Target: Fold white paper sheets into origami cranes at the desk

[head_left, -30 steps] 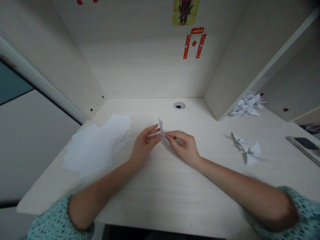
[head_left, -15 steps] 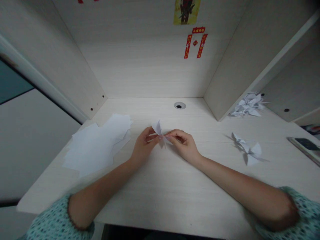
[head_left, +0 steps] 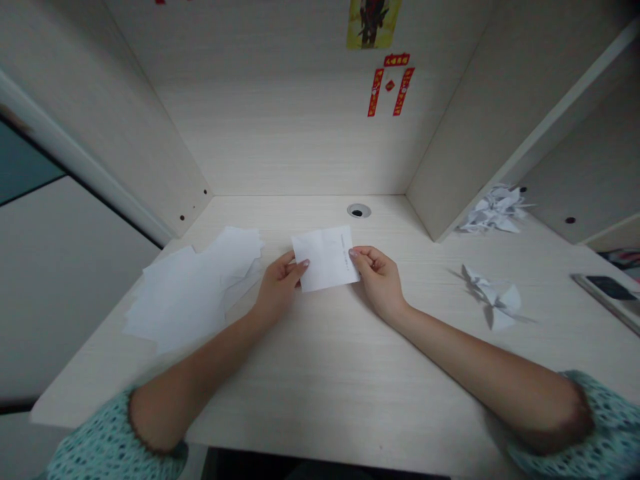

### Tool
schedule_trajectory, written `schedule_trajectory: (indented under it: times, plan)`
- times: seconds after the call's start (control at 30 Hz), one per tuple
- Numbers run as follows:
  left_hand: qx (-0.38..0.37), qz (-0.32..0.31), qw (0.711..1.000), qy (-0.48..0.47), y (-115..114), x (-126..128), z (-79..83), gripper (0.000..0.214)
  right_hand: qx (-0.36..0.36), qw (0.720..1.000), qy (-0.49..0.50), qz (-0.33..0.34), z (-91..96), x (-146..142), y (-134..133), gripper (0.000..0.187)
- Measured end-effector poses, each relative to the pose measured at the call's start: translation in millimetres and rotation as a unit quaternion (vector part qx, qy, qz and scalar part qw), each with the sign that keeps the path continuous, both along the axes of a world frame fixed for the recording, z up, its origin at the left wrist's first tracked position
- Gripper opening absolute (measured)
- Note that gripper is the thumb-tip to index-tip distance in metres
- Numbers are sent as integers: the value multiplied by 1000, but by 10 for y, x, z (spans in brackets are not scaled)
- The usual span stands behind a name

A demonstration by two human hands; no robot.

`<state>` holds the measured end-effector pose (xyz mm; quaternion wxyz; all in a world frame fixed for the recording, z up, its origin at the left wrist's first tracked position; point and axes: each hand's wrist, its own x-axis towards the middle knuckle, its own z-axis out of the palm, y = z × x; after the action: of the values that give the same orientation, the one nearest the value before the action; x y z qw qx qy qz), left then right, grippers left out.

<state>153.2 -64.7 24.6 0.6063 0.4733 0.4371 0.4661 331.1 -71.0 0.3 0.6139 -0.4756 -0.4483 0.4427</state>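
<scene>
A small white sheet of paper (head_left: 325,259), roughly square and nearly flat, spans the gap between my two hands above the desk. Faint print runs along its right side. My left hand (head_left: 281,283) pinches its left edge with the thumb on top. On the opposite edge, my right hand (head_left: 377,277) grips it between thumb and fingers. Left of my left hand lies a spread pile of white paper sheets (head_left: 195,287). Folded white paper pieces (head_left: 495,300) rest on the desk to the right of my right hand.
A heap of folded white papers (head_left: 495,210) sits at the back right, beyond an upright panel (head_left: 455,153). A phone (head_left: 607,297) lies near the right edge. The desk (head_left: 310,387) has a round cable hole (head_left: 359,211) near the back wall.
The paper between my hands was gathered into a pinched, winged shape; now it is spread out nearly flat. My hands have moved apart, each to one side edge.
</scene>
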Motion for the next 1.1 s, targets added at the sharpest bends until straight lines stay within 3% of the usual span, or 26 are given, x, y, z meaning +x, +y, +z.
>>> schedule_trajectory:
  times: [0.1, 0.23, 0.4, 0.53, 0.77, 0.9, 1.1]
  plan:
    - [-17, -7, 999, -26, 32, -31, 45, 36, 22, 1000, 4, 0, 14, 4, -7, 23]
    - [-34, 1, 998, -60, 69, -71, 62, 31, 83, 996, 10, 13, 22, 14, -7, 42]
    - [-72, -2, 993, -93, 107, -86, 23, 31, 108, 992, -42, 49, -1, 52, 5, 22]
    - [-85, 4, 992, -98, 113, -84, 24, 29, 95, 990, -55, 85, -9, 54, 9, 18]
    - [-103, 8, 989, -101, 76, -77, 70, 27, 53, 988, -31, 139, 32, -3, -46, 26]
    - [-122, -21, 985, -124, 38, -66, 51, 28, 14, 994, -15, 103, 16, -6, -31, 20]
    - [-106, -118, 983, -94, -18, -24, 33, 45, -9, 997, 57, 51, -20, -1, 35, 23]
